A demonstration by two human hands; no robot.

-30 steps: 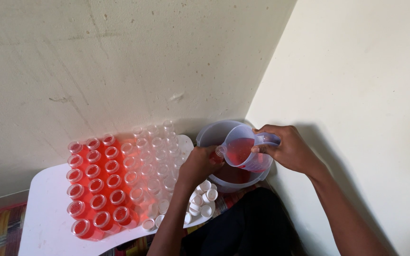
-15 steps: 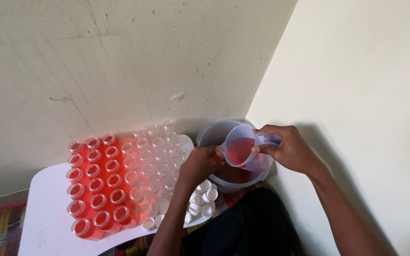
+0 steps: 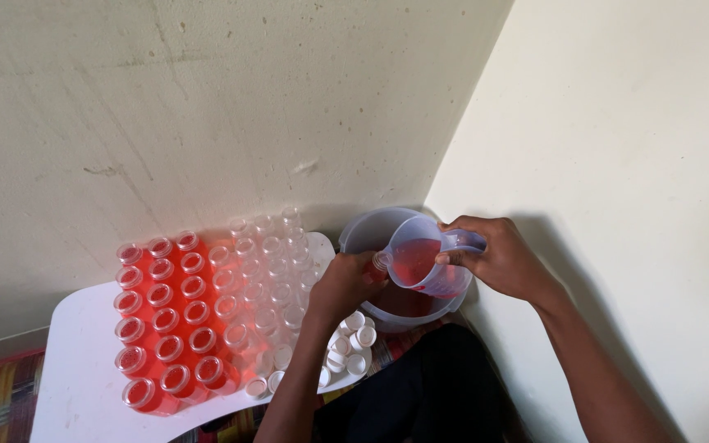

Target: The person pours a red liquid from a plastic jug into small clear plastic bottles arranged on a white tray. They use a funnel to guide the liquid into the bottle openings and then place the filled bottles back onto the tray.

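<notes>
Hands point(image 3: 346, 283) point(image 3: 498, 258), two (one jug point(image 3: 424, 267), one bottle point(image 3: 381, 261)).

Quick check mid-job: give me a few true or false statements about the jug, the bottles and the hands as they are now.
1. The right hand holds a small jug of red liquid. True.
2. The left hand holds a small bottle at the jug's lip. True.
3. Every bottle on the white tray is filled red. False: the red-filled bottles stand on the left, the empty clear bottles on the right.
4. The tub under the jug is dry. False: red liquid lies in it.
5. The white caps sit on the bottles. False: they lie loose.
</notes>
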